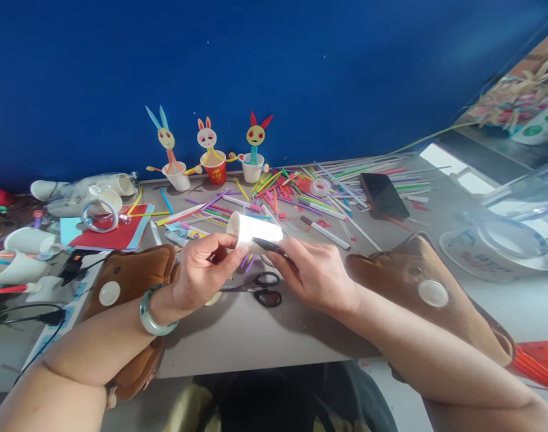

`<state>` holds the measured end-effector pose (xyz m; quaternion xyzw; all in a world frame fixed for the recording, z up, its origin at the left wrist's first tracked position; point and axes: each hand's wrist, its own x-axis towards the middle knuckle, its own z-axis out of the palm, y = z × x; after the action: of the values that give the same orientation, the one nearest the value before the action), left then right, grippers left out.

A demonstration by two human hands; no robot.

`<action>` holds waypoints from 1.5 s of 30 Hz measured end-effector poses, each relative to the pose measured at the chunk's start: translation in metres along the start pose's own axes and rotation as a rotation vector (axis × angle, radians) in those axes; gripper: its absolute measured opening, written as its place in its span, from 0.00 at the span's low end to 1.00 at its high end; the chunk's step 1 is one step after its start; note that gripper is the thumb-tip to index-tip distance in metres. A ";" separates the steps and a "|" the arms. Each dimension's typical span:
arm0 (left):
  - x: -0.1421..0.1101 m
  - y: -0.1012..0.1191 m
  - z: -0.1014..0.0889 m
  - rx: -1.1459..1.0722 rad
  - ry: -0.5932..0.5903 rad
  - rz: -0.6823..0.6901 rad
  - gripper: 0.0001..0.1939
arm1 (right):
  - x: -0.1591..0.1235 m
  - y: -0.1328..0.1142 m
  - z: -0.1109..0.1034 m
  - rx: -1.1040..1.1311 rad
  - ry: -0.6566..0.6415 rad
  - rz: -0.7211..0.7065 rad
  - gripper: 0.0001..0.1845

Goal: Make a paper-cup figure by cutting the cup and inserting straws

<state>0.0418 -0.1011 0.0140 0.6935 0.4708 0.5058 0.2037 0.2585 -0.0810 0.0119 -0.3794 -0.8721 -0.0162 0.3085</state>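
Observation:
A white paper cup [258, 228] lies on its side in the air, pinched at its left end by my left hand [206, 270]. My right hand [319, 276] grips a slim black pointed tool [268, 244], whose tip touches the cup's wall or is very close to it. I cannot make out whether this is a knife or another tool. Below the cup, scissors [267, 289] with black handles rest on the table, partly hidden by my left hand.
Three cup figures with rabbit ears, one in a red cup [214, 171], stand by the blue wall. Coloured sticks [278, 192], markers [325, 234], a phone [384, 195] and a tape roll [319, 187] lie across the back. Brown cushions [391, 282] flank my arms; paper cups [30, 240] lie left.

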 end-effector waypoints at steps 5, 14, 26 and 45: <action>0.001 0.004 0.001 -0.048 -0.002 -0.022 0.09 | -0.001 0.000 -0.001 -0.020 0.016 -0.019 0.17; 0.001 0.005 0.000 -0.109 -0.025 -0.109 0.10 | 0.002 0.001 -0.003 -0.098 0.081 -0.099 0.17; 0.012 -0.002 -0.006 -0.207 -0.110 -0.221 0.12 | 0.005 0.007 -0.007 -0.079 0.082 -0.119 0.16; 0.005 -0.008 -0.007 0.046 -0.050 0.097 0.07 | 0.003 0.001 -0.004 0.063 -0.066 0.008 0.17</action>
<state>0.0323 -0.0942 0.0137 0.7324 0.4430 0.4867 0.1746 0.2594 -0.0794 0.0164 -0.3733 -0.8804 0.0254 0.2913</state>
